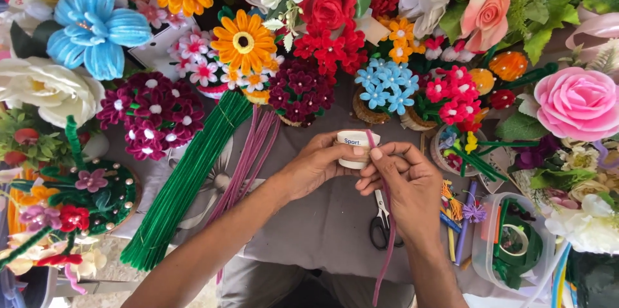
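Observation:
My left hand (320, 165) grips a small white cylindrical container (356, 141) with a label, held upright over the grey cloth (322, 218). My right hand (406, 182) pinches a mauve pipe cleaner (387, 243) against the container's side; the stem's top end pokes up past the rim and the rest hangs down past my wrist. Black-handled scissors (381, 224) lie on the cloth just under my right hand.
A bundle of green pipe cleaners (187, 179) and a smaller mauve bundle (248, 160) lie at left. Handmade pipe-cleaner flowers of many colours crowd the back and both sides. A clear plastic tub (509, 243) with green tape sits at right, loose stems beside it.

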